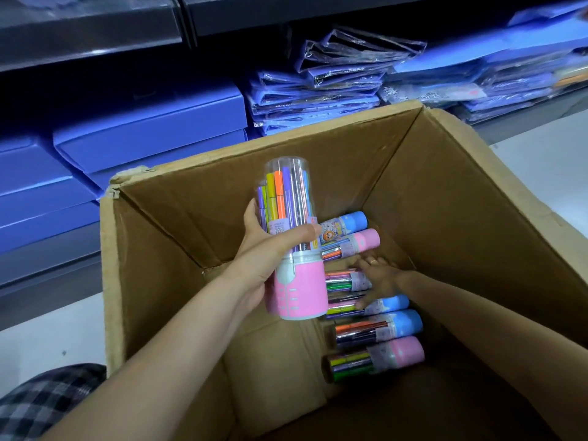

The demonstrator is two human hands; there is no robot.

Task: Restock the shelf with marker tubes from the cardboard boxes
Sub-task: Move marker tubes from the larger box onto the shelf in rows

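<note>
Marker tube, pink-capped (294,246): upright in left hand (264,265), fingers wrapped round its middle; right hand (377,278), fingers spread flat, rests on crosswise-lying tubes (346,280) on cardboard box (445,198) floor, nearer them.

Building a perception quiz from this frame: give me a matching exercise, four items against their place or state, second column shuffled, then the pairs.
Column one:
1. clear marker tube with a pink base
2. open brown cardboard box
3. right hand
4. flat blue boxes

Column two:
A. stacked on the shelf behind
B. held upright in the left hand above the box
C. reaching down among the tubes lying inside the box
D. on the floor with tubes lying on their sides at its bottom

Pairs: 1-B, 2-D, 3-C, 4-A
</note>
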